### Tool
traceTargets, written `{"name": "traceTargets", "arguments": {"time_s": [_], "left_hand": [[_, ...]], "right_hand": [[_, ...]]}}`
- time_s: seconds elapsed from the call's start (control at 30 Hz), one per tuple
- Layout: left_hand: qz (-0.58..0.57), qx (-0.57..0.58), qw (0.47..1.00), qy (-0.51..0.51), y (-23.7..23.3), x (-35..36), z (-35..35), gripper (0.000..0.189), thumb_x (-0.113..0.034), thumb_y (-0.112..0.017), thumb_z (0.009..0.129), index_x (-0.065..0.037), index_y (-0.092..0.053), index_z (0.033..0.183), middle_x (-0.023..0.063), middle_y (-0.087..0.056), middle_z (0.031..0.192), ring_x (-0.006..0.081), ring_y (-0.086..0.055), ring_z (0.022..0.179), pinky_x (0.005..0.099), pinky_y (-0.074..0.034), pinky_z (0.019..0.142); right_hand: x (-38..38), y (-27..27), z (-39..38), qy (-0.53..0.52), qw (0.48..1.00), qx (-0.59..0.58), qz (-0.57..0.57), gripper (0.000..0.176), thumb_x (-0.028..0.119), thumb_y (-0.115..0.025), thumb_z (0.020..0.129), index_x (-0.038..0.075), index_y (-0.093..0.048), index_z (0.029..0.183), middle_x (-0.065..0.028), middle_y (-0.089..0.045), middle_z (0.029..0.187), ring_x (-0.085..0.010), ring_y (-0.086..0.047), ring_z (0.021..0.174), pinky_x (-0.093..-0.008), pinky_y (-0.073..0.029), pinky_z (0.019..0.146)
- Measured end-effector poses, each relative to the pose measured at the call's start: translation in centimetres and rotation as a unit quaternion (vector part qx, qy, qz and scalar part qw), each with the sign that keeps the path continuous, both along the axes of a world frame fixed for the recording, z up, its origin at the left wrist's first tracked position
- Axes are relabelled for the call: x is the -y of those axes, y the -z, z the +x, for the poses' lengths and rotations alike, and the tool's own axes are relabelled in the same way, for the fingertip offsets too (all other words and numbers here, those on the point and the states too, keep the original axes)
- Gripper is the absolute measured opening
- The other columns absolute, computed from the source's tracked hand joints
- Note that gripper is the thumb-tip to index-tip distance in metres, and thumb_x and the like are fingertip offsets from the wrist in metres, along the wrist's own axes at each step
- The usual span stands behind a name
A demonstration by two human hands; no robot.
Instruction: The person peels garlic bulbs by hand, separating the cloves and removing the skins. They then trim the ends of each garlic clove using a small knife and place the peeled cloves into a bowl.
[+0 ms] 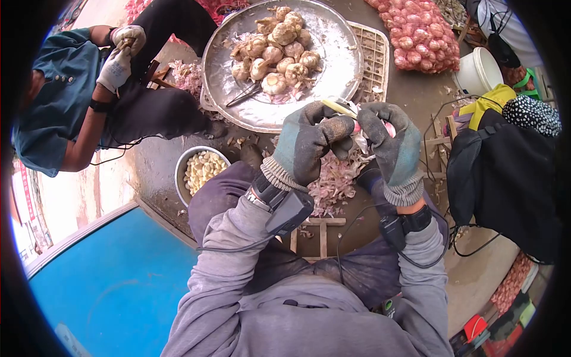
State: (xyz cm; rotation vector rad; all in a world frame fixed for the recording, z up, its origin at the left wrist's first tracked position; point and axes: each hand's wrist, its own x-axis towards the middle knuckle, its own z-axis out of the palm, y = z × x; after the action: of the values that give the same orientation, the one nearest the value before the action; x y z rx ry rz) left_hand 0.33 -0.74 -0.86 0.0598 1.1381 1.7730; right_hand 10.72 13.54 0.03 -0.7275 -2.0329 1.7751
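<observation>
Garlic clove at 2 o'clock, pinched in right hand; left hand curled beside it, can't tell on what; looks mid-peel, next move needs light, steady skin-pulling grip.

In the lower left of the view there is one large blue panel, and above it one seated person in teal shirt. At the right, yellow cloth and spotted cloth are beside black fabric (maybe a bag), near white bucket.
</observation>
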Motion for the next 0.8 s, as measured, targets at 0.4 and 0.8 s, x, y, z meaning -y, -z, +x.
{"name": "traceTargets", "arguments": {"time_s": [0.4,0.8], "left_hand": [[0.113,0.112,0.986,-0.043,-0.1,0.0,0.8,0.028,-0.007,-0.065,0.093,0.005,-0.064,0.118,0.0135,-0.07,0.099,0.0166,-0.066,0.077,0.0275,-0.054,0.068],[0.211,0.103,0.963,-0.13,0.3,2.3,-2.2,0.036,-0.019,-0.061,0.1,0.003,-0.06,0.129,0.0098,-0.066,0.102,0.0161,-0.062,0.079,0.0275,-0.053,0.068]], "right_hand": [[-1.6,5.3,1.6,-0.04,0.956,-0.025,-0.289,0.039,0.031,-0.056,0.103,0.0,-0.063,0.125,-0.0014,-0.065,0.091,-0.0089,-0.058,0.068,-0.0232,-0.047,0.058],[-2.5,2.9,0.1,-0.108,0.98,0.113,-0.126,0.042,0.036,-0.075,0.091,-0.001,-0.07,0.111,-0.0036,-0.07,0.089,-0.0115,-0.063,0.07,-0.0238,-0.052,0.063]]}}
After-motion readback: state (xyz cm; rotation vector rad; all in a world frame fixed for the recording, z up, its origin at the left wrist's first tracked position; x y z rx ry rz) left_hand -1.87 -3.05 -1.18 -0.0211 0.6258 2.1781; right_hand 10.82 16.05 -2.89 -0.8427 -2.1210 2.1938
